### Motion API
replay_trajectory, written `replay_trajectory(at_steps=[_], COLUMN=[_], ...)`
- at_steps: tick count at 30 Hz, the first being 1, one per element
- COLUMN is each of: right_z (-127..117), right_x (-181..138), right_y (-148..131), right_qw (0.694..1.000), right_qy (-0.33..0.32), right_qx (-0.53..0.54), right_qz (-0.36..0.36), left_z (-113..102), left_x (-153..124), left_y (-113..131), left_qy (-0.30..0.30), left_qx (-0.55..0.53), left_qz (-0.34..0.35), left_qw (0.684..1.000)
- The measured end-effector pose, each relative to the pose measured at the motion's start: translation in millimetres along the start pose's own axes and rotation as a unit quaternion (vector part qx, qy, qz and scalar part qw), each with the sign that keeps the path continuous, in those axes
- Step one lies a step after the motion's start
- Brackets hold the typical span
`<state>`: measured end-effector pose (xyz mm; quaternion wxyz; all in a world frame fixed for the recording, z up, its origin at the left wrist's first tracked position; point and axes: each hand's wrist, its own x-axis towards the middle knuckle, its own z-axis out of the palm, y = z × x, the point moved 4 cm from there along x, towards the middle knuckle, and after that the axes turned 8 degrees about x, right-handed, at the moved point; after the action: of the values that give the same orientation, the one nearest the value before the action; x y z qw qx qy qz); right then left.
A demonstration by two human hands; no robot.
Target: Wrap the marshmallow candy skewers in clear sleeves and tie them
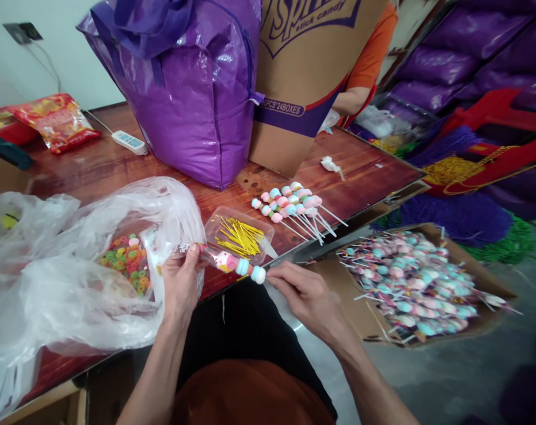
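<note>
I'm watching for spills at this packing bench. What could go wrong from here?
1. The left hand and right hand hold the candy skewer past the table edge; a slip could drop it.
2. The tray of gold twist ties sits near that edge and might be knocked off.

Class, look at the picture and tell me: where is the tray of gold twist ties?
The tray of gold twist ties sits near the table's front edge, just beyond the candy skewer in both hands, with loose skewers to its right.
</note>
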<state>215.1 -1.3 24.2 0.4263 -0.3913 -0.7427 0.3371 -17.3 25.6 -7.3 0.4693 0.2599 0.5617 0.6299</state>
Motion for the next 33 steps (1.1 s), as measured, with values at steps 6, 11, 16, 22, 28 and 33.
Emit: replay_trajectory(at_steps=[6,11,16,22,28,33], right_z=[-2.8,3.7,13.3,19.8,30.9,38.2], right_x=[-1.3,-0.3,0.6,-0.4,-0.4,-1.9], right_y=[3.5,5.1,1.7,1.8,1.6,0.4], right_qw=[0.999,0.998,0.998,0.999,0.999,0.998], right_qy=[0.004,0.002,-0.008,0.010,0.047,0.060], right_qx=[0.016,0.037,0.057,0.037,-0.006,0.000], right_qz=[0.029,0.048,0.041,0.031,-0.007,0.023], left_z=[-3.0,0.0,1.7,7.7,16.6,20.4], left_x=[2.5,-0.6,-3.2,-8.5,-19.8,-25.0], left_y=[0.8,-3.9,-6.8,-4.3,-2.9,-11.4], left_qy=[0.022,0.006,0.013,-0.021,-0.032,-0.050], left_qx=[-0.016,0.011,-0.005,-0.009,-0.032,-0.039], left_qz=[-0.017,-0.027,-0.001,0.007,-0.026,-0.041], left_qw=[0.999,1.000,1.000,1.000,0.999,0.997])
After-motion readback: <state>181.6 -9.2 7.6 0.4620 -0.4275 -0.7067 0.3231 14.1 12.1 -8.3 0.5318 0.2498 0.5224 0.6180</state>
